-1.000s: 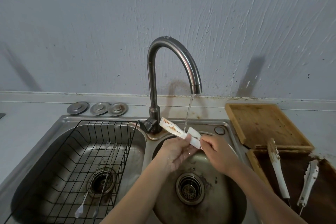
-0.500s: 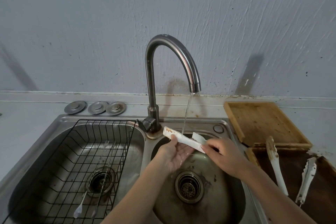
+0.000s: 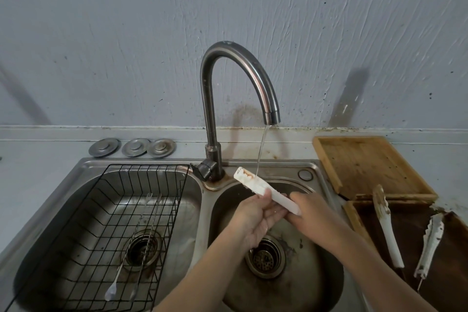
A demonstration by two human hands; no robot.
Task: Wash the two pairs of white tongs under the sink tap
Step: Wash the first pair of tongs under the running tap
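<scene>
A view from above looks down on a steel double sink (image 3: 314, 167) set in a pale counter against a rough grey wall; a curved steel tap (image 3: 228, 88) rises between the two basins and a thin stream of water (image 3: 260, 149) runs from its spout into the right basin. Over that basin two bare hands hold one pair of white tongs (image 3: 255, 185), tilted, its stained far end raised toward the tap base and lying just under the stream; the left hand (image 3: 255, 218) cups it from below, palm up, with fingers curled loosely around its middle; the right hand (image 3: 311, 213) grasps its near end, fingers wrapped over it. Below the hands sits the round drain strainer (image 3: 266, 258) of the right basin.

The left basin holds a black wire rack (image 3: 106, 223); two long thin metal utensils (image 3: 136, 243) lie in it, side by side, over that basin's drain. Behind the left basin three round metal sink plugs (image 3: 133, 147) rest in a row on the counter.

To the right of the sink a light wooden tray (image 3: 364, 162) lies near the wall; in front of it, touching, is a darker wooden tray (image 3: 354, 220); two more white tong pieces lie in the dark tray, the nearer soiled tongs (image 3: 387, 230) angled with a browned tip toward the wall, the far tongs (image 3: 430, 240) just beside them, apart.
</scene>
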